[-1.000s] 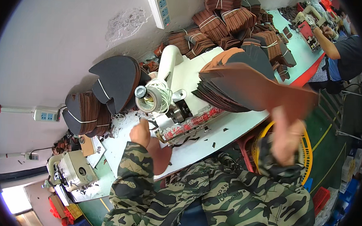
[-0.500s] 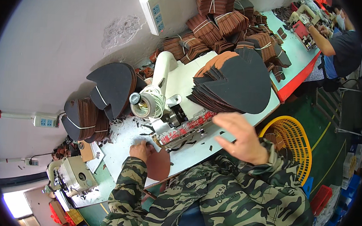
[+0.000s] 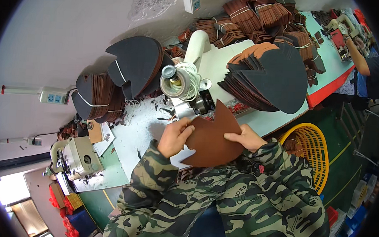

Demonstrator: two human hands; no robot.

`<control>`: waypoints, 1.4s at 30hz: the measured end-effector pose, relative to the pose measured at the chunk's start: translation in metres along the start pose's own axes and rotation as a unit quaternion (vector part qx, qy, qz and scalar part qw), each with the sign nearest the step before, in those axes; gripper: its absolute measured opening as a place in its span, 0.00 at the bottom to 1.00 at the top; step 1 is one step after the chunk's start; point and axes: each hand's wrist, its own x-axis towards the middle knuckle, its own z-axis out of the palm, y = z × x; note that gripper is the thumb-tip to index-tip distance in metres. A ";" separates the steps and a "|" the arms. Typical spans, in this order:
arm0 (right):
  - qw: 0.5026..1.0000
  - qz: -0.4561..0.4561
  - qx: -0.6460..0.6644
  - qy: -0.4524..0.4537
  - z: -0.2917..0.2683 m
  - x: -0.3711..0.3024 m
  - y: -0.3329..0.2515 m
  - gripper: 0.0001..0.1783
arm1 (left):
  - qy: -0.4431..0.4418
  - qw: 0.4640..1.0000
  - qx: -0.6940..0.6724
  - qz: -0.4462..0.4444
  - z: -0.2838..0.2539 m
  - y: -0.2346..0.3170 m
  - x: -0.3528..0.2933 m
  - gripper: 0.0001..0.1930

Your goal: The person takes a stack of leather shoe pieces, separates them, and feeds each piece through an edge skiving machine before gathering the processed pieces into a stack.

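Observation:
A brown leather piece [image 3: 214, 141] with notched, pointed edges is held up in front of me, over the near edge of the white table [image 3: 144, 120]. My left hand [image 3: 174, 137] pinches its left edge between thumb and fingers. On the opposite edge, my right hand [image 3: 250, 138] grips it with the thumb on top; the fingers are hidden behind. Just beyond the piece stands a cream-coloured bench machine [image 3: 196, 49] with a round metal knob and coiled white cord. The piece covers part of its red-marked front. A fanned stack of dark leather pieces [image 3: 280, 83] rests on the machine's right side.
Tied bundles of leather pieces [image 3: 134, 65] stand left of the machine, and more brown bundles [image 3: 243, 15] are piled behind. A yellow basket [image 3: 319, 157] stands on the floor at right. Another machine [image 3: 76, 161] is at left. A co-worker's arm [image 3: 358, 57] shows at far right.
My left hand has lifted the leather piece from the table edge and moved right. My right hand, free before, has come in and now holds its right side. The view has shifted.

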 end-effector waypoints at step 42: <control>0.832 -0.220 -0.332 0.387 -0.111 -0.108 -0.127 0.41 | -0.071 0.978 -0.190 0.045 0.057 0.031 0.028 0.19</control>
